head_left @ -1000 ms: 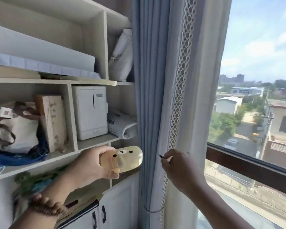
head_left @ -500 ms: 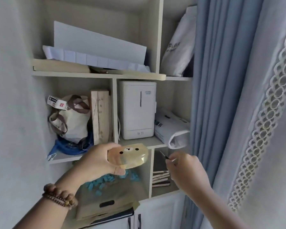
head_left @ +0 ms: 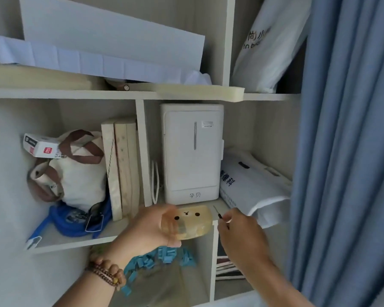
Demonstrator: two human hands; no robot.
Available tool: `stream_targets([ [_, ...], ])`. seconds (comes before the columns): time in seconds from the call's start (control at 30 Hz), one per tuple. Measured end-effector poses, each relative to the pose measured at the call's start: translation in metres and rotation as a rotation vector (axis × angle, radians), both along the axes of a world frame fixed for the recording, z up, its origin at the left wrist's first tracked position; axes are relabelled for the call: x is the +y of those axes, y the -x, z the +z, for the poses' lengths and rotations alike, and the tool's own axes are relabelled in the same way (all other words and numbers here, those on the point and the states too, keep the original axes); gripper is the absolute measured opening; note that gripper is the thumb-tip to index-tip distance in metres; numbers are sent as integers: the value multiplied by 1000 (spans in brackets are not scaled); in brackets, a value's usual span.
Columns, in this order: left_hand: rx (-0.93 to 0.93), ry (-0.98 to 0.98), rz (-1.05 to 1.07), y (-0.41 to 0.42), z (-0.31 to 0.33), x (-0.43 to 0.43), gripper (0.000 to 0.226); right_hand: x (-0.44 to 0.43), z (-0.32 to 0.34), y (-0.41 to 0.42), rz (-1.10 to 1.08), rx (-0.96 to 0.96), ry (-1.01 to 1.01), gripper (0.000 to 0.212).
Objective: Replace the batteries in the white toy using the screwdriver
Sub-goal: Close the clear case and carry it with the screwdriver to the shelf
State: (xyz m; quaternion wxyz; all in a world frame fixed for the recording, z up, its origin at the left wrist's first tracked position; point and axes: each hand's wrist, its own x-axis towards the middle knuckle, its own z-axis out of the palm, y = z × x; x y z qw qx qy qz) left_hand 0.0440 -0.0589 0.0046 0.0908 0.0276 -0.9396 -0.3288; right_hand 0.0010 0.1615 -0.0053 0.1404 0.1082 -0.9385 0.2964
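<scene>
The toy [head_left: 192, 222] is a rounded, pale yellowish translucent piece with a small bear face of two black dots and a nose. My left hand [head_left: 149, 229] grips it from the left, in front of the middle shelf edge, face turned toward me. To its right my right hand [head_left: 239, 233] pinches a thin small screwdriver [head_left: 217, 212], whose dark tip points up and left, a short gap from the toy's right end. Most of the screwdriver's handle is hidden in my fingers.
An open shelf unit [head_left: 80, 240] fills the view. A white boxy appliance [head_left: 192, 151] stands just behind the toy, with a white bag [head_left: 251, 187] to its right and a canvas bag [head_left: 75, 171] and wooden boards [head_left: 122, 167] to the left. A blue curtain [head_left: 346, 151] hangs on the right.
My view has swung left from the window and curtain to face the shelves. Both hands keep their holds, and the toy and screwdriver stay about the same distance apart.
</scene>
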Motion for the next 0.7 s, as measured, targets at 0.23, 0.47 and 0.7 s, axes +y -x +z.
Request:
stream_targets([
  [0.23,29,70,96,26,-7,11,72,-16,-27,51,17,-31,-85,22],
  [0.47,-12,79,124,48,-22,18,70,-26,-48,92,11,-1,-160,18],
  [0.7,-18,95,192,58,-26,17,65,-29,-54,111,4,3,-71,20],
])
